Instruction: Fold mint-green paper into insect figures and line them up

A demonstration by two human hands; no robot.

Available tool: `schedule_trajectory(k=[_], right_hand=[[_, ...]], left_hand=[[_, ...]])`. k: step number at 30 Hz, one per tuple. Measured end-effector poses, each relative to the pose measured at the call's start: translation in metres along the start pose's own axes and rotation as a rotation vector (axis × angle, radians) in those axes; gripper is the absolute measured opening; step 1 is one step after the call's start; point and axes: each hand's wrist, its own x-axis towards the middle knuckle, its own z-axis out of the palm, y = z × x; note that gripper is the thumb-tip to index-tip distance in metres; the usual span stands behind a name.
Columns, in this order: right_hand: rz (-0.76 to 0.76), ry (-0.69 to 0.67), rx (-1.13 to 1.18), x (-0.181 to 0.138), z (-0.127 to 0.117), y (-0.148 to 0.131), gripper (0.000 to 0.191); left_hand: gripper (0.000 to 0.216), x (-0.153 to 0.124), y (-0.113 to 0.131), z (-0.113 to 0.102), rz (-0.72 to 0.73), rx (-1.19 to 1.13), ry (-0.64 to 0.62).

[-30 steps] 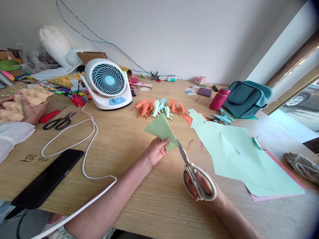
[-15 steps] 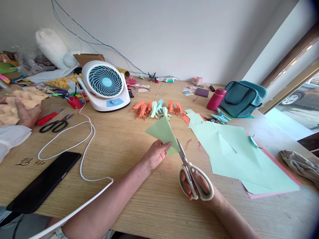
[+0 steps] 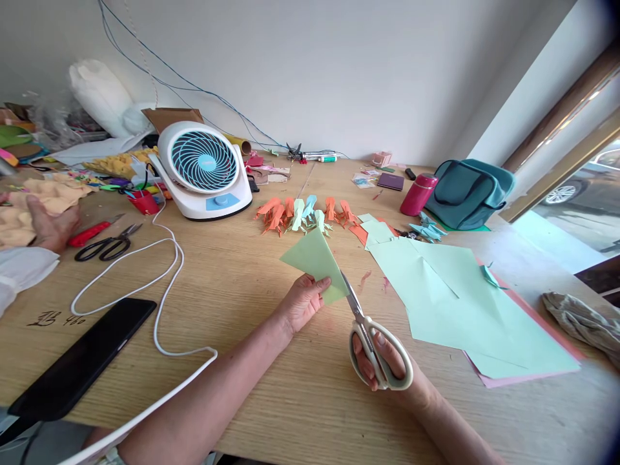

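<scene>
My left hand (image 3: 306,302) pinches a light green sheet of paper (image 3: 312,258), folded to a triangular shape, between thumb and fingers above the table. In my right hand (image 3: 382,361) are white-handled scissors (image 3: 357,310), with the thumb and fingers through the loops. The blades point up and to the left and lie at the paper's right edge; they look nearly closed. Beyond the paper stands a row of small folded paper figures (image 3: 304,212) in orange, green and blue. Large green sheets (image 3: 450,290) lie to the right of my hands.
A white fan (image 3: 206,169) stands at back left, its white cable looping over the table beside a black phone (image 3: 84,355). Black scissors (image 3: 109,244) lie near another person's hand (image 3: 53,223). A pink bottle (image 3: 419,194) and teal bag (image 3: 469,194) stand at back right.
The hands, paper and scissors stay almost as they were. The whole view has shifted very slightly.
</scene>
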Motion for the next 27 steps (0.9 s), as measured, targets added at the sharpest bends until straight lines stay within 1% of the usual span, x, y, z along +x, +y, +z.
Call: schedule_trajectory(k=[6, 14, 17, 24, 27], right_hand=[[0.008, 0.000, 0.032, 0.001, -0.002, 0.003, 0.046], [-0.007, 0.025, 0.038, 0.002, 0.003, 0.000, 0.048], [0.005, 0.047, 0.029, 0.002, 0.003, -0.001, 0.047], [-0.011, 0.033, 0.031, 0.002, 0.004, 0.000, 0.046], [-0.022, 0.034, 0.048, 0.003, 0.006, -0.002, 0.047]], left_hand=[[0.029, -0.005, -0.005, 0.006, -0.016, 0.016, -0.041], [0.035, -0.008, -0.007, 0.010, -0.019, 0.032, -0.035], [0.034, -0.007, -0.007, 0.009, -0.020, 0.024, -0.028], [0.031, -0.008, -0.007, 0.011, -0.015, 0.031, -0.034], [0.033, -0.011, -0.008, 0.015, -0.014, 0.042, -0.036]])
